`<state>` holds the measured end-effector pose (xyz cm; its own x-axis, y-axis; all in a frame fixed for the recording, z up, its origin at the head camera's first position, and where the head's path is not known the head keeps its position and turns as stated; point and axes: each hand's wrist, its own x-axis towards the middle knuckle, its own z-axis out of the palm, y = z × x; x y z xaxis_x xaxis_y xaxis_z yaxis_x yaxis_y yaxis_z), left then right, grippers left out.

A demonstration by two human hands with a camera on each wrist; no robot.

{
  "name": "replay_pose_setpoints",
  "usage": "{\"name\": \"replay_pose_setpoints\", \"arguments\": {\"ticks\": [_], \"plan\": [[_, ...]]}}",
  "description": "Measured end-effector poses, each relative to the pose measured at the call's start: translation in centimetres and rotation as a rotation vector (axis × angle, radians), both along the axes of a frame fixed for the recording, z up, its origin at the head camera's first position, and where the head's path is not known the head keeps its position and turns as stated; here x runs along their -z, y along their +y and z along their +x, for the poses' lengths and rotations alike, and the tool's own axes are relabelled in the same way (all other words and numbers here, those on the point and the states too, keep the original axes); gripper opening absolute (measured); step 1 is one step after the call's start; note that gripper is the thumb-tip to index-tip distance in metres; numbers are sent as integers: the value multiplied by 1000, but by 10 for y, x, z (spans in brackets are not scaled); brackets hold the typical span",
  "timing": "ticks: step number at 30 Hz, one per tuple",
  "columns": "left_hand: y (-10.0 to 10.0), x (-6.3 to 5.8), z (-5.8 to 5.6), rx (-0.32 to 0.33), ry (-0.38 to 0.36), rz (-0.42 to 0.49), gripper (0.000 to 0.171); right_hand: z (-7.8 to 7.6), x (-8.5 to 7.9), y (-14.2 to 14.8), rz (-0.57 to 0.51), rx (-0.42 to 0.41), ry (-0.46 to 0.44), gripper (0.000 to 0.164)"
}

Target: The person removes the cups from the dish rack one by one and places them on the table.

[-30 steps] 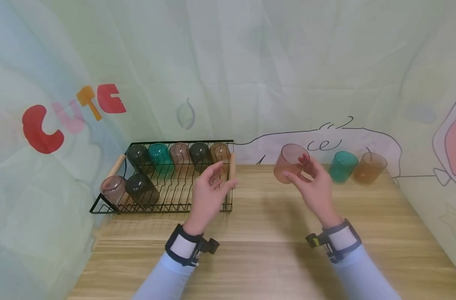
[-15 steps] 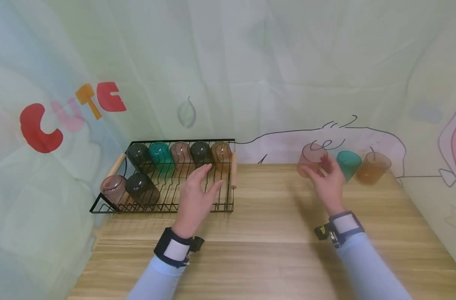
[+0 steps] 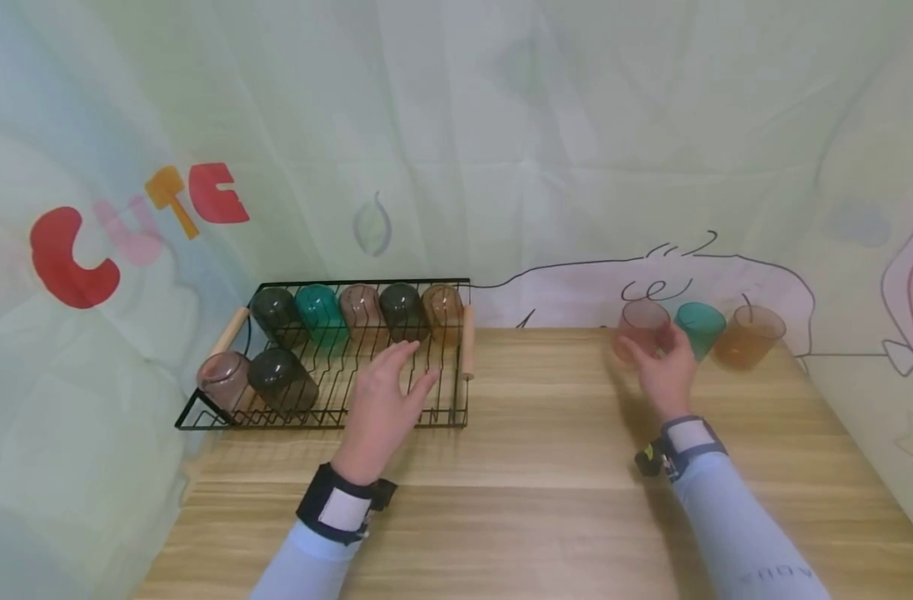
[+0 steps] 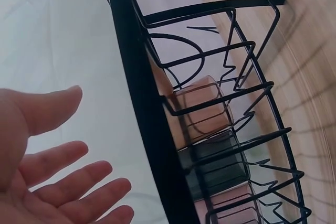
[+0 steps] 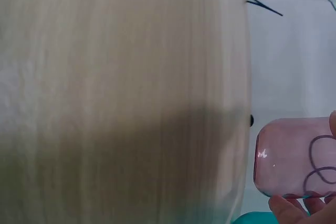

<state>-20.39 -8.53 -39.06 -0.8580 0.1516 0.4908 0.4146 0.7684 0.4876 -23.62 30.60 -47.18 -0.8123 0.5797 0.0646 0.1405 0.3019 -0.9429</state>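
My right hand (image 3: 668, 372) grips a clear pink glass (image 3: 641, 332), mouth up, between thumb and fingers near the table's back edge. In the right wrist view the pink glass (image 5: 294, 156) lies between the thumb and fingertips. Just right of it stand a teal glass (image 3: 700, 329) and an amber glass (image 3: 750, 340), both upright. My left hand (image 3: 381, 404) hovers over the front right part of a black wire rack (image 3: 351, 417), fingers relaxed and holding nothing. In the left wrist view the left hand (image 4: 68, 177) is beside the rack's dark rim (image 4: 142, 108).
In the rack's back row several glasses stand upside down, among them a teal glass (image 3: 322, 315) and an amber one (image 3: 443, 312). A pink glass (image 3: 226, 379) and a dark grey glass (image 3: 282, 379) occupy its front left. A printed curtain (image 3: 561, 167) hangs behind the wooden table (image 3: 539, 467).
My right hand has carried the pink glass rightward and lowered it beside the teal glass. My left hand has drifted left and slightly down over the rack.
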Motion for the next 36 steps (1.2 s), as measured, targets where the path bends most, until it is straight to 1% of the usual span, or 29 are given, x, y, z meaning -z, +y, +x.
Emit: {"name": "replay_pose_setpoints", "arguments": {"ticks": [4, 8, 13, 18, 21, 31, 36], "plan": [[-2, 1, 1, -4, -20, 1, 47, -5, 4, 3, 1, 7, -17, 94], [-4, 1, 2, -7, -42, 11, 47, -9, 6, 4, 32, 11, -30, 94], [-5, 2, 2, -9, -44, 9, 48, -12, 9, 5, 38, 15, -38, 93], [-7, 3, 1, -12, -39, 10, 48, -13, 11, 7, 37, 17, -67, 94], [-7, 4, 1, -19, -40, 9, 47, -13, 12, 6, 40, 23, -65, 95], [-9, 4, 2, -28, -37, 1, 46, -10, 9, 5, 63, 16, -102, 96], [-10, 4, 3, -32, -40, 10, 46, -11, 10, 6, 61, 16, -123, 100]]}}
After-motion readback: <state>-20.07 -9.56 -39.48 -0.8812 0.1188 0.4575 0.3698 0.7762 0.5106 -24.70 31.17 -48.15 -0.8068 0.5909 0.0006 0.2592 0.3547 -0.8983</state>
